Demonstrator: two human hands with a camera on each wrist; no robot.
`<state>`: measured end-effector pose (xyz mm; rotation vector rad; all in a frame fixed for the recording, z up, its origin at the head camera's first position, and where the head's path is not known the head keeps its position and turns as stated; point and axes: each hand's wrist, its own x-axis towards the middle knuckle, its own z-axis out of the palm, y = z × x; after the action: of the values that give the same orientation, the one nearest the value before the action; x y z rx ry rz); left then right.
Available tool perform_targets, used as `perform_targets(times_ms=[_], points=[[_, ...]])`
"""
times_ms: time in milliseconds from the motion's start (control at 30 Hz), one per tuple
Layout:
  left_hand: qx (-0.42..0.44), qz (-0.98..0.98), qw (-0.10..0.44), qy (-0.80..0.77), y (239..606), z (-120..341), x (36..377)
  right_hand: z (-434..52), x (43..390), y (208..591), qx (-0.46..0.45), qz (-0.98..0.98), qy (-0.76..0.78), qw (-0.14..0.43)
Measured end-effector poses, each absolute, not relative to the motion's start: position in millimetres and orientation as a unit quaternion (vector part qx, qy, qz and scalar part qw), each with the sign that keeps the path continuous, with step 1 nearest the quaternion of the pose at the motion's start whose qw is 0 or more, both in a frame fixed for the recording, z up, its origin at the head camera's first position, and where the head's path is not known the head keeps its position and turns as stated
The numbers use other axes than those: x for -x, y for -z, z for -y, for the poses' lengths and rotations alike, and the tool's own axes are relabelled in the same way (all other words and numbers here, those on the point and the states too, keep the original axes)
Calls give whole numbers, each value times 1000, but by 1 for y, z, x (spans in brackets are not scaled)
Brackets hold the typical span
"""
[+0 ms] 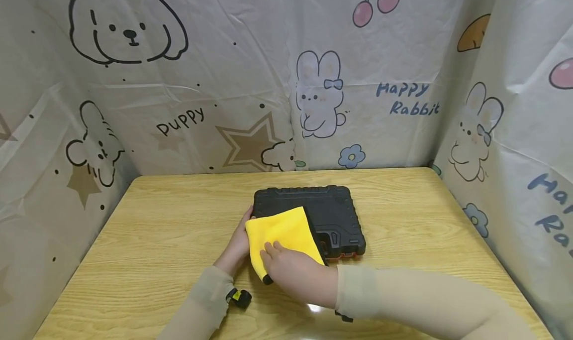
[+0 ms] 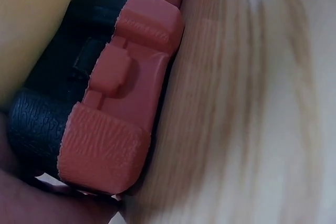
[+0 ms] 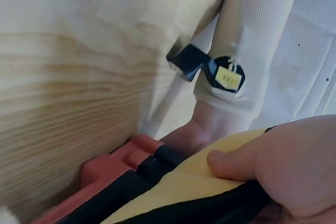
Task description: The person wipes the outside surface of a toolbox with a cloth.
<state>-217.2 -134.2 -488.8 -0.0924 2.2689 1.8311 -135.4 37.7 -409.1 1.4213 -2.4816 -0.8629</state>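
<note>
**Yellow cloth on the near-left corner of the tool case, most of the lid not yet covered**

The right hand [image 1: 293, 268] lies flat on a yellow cloth [image 1: 282, 233], fingers fairly straight and pressing it down against the black tool case [image 1: 333, 215]; the right wrist view shows a fingertip on the cloth's edge rather than a pinch. The left hand [image 1: 239, 245] rests against the case's left side, near its front corner, steadying it. Its fingers are hidden by the cloth and case, so whether they curl round the edge cannot be told.

The case lies closed and flat near the middle of the wooden table [image 1: 156, 240], its orange base [image 2: 113, 108] showing under the black lid in the left wrist view. The cloth covers only the lid's near-left part; the far and right portions are bare. Judged from that, wiping looks to be at an early or middle stage, with much of the surface left.

A printed cartoon sheet [image 1: 268, 81] surrounds the table.
</note>
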Motion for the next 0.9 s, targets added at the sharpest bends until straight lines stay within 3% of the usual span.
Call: perform_targets(times_ms=[200, 433, 900], points=[[32, -786, 119, -605, 490, 134, 218, -42, 133, 411, -482, 835, 255, 79], [25, -796, 117, -593, 491, 134, 222, -46, 141, 401, -468, 865, 181, 11], [24, -816, 101, -568, 490, 132, 222, -48, 178, 402, -418, 906, 54, -48]])
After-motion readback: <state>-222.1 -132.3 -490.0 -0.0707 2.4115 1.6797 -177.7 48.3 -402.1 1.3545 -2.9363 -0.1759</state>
